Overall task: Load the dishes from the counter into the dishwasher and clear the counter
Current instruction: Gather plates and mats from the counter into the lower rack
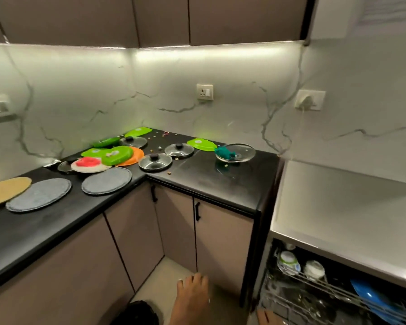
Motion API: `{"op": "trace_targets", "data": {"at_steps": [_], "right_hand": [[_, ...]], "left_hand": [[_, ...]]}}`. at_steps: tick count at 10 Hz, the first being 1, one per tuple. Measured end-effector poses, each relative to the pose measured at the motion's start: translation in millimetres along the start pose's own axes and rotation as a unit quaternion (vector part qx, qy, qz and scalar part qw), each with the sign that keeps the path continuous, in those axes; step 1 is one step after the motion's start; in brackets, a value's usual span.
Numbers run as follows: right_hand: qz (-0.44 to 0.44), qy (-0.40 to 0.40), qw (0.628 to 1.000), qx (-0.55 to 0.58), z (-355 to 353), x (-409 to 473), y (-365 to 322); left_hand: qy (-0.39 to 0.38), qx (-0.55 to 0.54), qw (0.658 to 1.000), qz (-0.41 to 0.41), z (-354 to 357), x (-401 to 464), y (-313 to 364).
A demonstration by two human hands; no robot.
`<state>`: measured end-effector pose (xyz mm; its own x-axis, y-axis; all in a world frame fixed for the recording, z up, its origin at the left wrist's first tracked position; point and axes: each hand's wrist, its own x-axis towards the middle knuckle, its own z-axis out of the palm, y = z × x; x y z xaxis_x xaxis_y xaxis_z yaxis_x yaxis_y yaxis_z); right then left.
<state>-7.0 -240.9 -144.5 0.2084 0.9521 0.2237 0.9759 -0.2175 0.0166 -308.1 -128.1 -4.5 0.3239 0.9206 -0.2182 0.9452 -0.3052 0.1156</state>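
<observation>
While the fingers [192, 279] of the left hand [191, 294] lie straight and close together, holding nothing, the hand hangs low in front of the lower cabinet doors [223, 242]. Right hand [266, 317] only partly in view at the bottom edge beside the dishwasher [314, 289]; cannot tell its finger state.

Dishwasher stands open at bottom right, under a steel worktop [338, 219]. Its wire rack [298, 299] holds a blue plate [370, 299] and two upturned white bowls [288, 261].

Black L-shaped counter [209, 181] is still loaded. Near its right end sits a glass lid [236, 152] with a teal item [223, 151] on it. Behind that, by the back wall, a green lid [201, 144]. Around the inner corner: three steel lids with black knobs [155, 161], more green lids [116, 154], an orange plate [133, 158], a white plate with a red item [89, 164]. Crumbs [165, 133] scattered toward the back corner. Along the left run's front edge: two grey round mats [107, 180] and a tan mat [5, 190] at the far left.
</observation>
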Motion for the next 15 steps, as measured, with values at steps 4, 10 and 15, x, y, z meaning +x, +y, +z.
{"op": "trace_targets", "data": {"at_steps": [4,10,15], "right_hand": [[-0.133,-0.064,0.984,0.101,38,154,-244],[-0.052,0.098,0.973,0.202,-73,445,-384],[-0.076,0.025,0.982,0.169,-14,670,-343]], "left_hand": [[0.057,-0.059,0.996,-0.035,-58,126,-210],[0.169,-0.069,0.982,0.042,-182,348,-293],[0.128,0.01,0.991,0.039,-215,559,-251]]}}
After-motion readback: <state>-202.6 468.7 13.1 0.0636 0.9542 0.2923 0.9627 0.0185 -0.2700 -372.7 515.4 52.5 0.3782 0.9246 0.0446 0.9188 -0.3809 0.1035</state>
